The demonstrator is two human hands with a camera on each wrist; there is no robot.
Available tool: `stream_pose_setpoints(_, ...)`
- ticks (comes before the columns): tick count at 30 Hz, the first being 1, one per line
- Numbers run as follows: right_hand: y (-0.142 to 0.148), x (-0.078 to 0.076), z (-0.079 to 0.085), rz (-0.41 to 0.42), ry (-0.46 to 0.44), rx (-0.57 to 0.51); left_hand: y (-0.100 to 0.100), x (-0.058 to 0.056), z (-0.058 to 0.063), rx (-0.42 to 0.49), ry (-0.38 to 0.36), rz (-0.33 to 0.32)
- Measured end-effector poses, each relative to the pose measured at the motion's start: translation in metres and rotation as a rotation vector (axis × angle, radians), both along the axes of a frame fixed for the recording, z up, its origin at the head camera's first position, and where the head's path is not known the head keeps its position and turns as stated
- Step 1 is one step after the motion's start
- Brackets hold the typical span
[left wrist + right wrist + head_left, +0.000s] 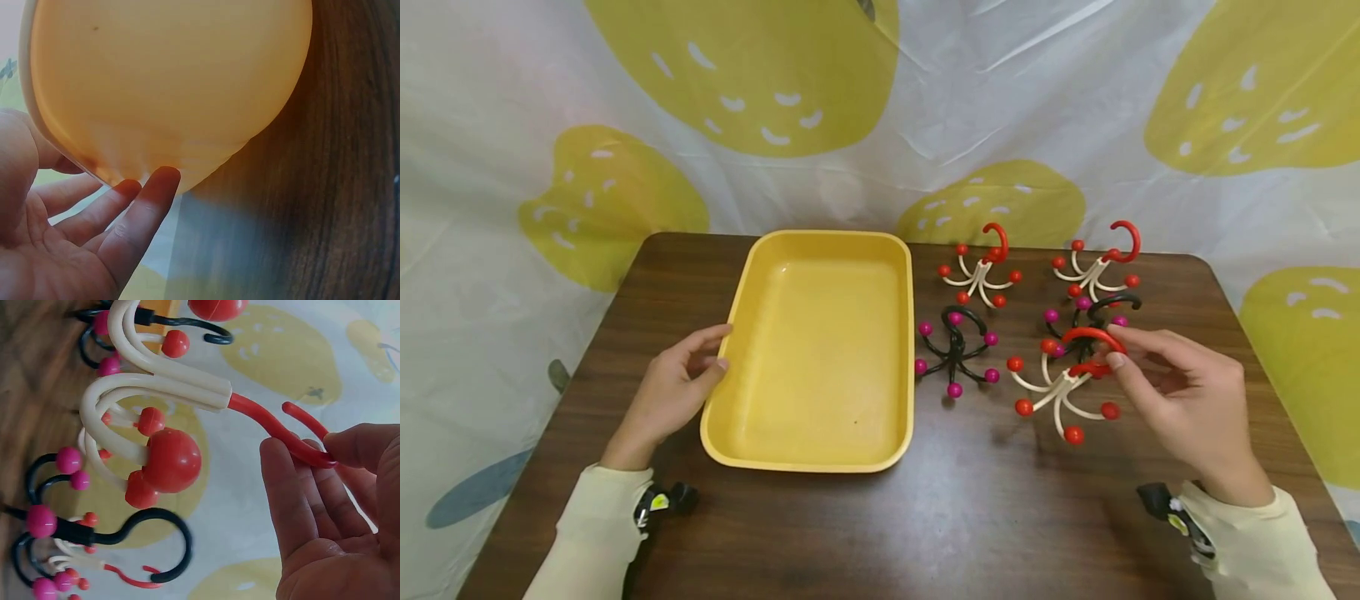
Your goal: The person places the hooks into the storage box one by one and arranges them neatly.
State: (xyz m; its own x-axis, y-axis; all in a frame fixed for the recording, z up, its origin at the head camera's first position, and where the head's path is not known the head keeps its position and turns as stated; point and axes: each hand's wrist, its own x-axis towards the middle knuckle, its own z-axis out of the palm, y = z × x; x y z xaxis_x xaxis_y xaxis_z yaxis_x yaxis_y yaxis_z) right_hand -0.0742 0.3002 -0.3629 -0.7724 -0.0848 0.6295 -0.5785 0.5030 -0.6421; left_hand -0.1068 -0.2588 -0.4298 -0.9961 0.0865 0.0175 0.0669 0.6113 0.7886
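My right hand (1202, 400) pinches the red top hook of a white multi-arm hanging hook (1067, 385) between thumb and fingertips. Its curved arms end in red balls, and it hangs tilted above the table. In the right wrist view the thumb and fingers of the right hand (337, 506) meet on the red hook (275, 428). On the other side, my left hand (673, 387) touches the left rim of a yellow tray (808, 466). The left wrist view shows the fairly straight fingers of the left hand (81, 237) against the tray's outer wall (175, 81).
Behind the held hook stands a black hanging hook (1081, 330) with pink balls, partly hidden. Another black one (955, 354) is close to the tray's right side. Two white-and-red hanging hooks (981, 271) (1093, 271) stand along the back of the brown table (850, 533), before a lemon-patterned cloth (820, 192).
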Motion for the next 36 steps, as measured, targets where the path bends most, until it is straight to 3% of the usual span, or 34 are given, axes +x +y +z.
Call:
stream_pose_setpoints(23, -0.043, 0.000, 0.061, -0.001, 0.049, -0.050, -0.002, -0.001, 0.000, 0.060, -0.048, -0.025)
stream_pose_setpoints(36, -0.069, -0.015, 0.076, 0.048, 0.022, -0.109, -0.003, -0.002, -0.002, 0.099, -0.063, -0.036)
